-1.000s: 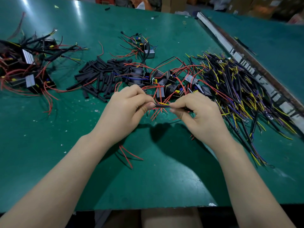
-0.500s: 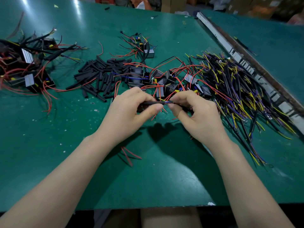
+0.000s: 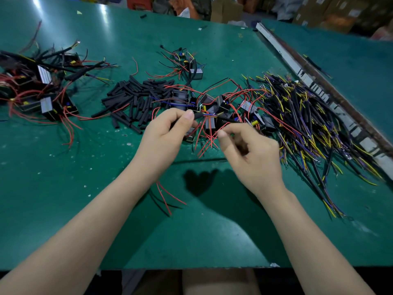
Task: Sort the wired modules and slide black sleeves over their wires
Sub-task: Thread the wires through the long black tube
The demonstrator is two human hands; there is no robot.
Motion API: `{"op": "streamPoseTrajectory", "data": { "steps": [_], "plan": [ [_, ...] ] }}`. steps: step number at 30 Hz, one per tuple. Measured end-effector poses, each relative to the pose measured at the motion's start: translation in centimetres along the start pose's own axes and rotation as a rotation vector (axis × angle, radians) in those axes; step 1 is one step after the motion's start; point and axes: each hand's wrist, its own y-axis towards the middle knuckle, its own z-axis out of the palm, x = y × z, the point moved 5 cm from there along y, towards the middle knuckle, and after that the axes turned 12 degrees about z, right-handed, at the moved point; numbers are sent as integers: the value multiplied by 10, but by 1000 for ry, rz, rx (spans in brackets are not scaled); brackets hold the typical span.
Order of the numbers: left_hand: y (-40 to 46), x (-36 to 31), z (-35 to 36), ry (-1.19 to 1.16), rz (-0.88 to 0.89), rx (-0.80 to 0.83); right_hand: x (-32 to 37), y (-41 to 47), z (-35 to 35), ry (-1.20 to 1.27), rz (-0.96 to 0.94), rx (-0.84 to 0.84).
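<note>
My left hand (image 3: 168,133) pinches a black sleeve (image 3: 200,115) between thumb and forefinger, with blue and yellow wires coming out of its end. A small module (image 3: 190,135) hangs below that hand with red wires trailing down. My right hand (image 3: 251,150) is curled just to the right, its fingertips on the thin wires (image 3: 228,119) leading from the sleeve. Behind the hands lie unsorted black modules (image 3: 212,103) with red wires. A heap of loose black sleeves (image 3: 136,99) is to the left of them.
Sleeved modules (image 3: 42,92) are piled at the far left of the green table (image 3: 63,188). A big heap of black, yellow and purple wire leads (image 3: 308,124) fills the right side, by a metal rail (image 3: 319,88). Another module (image 3: 195,71) sits further back.
The hands have drawn apart. My left hand has moved up and left with the sleeve, and my right hand has shifted right, so a stretch of wire now shows between them.
</note>
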Motion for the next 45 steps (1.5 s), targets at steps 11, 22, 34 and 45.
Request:
{"op": "streamPoseTrajectory", "data": {
  "steps": [11, 22, 34, 45],
  "plan": [
    [-5, -7, 11, -183, -37, 84, -9, -4, 33, 930, 843, 277],
    [-5, -7, 7, -57, 33, 51, -6, 2, 20, 691, 516, 140],
    [-4, -17, 0, 317, 363, 87, -9, 3, 18, 593, 486, 239],
    [0, -11, -6, 337, 341, 112, -21, 9, 7, 729, 644, 112]
  ]
}}
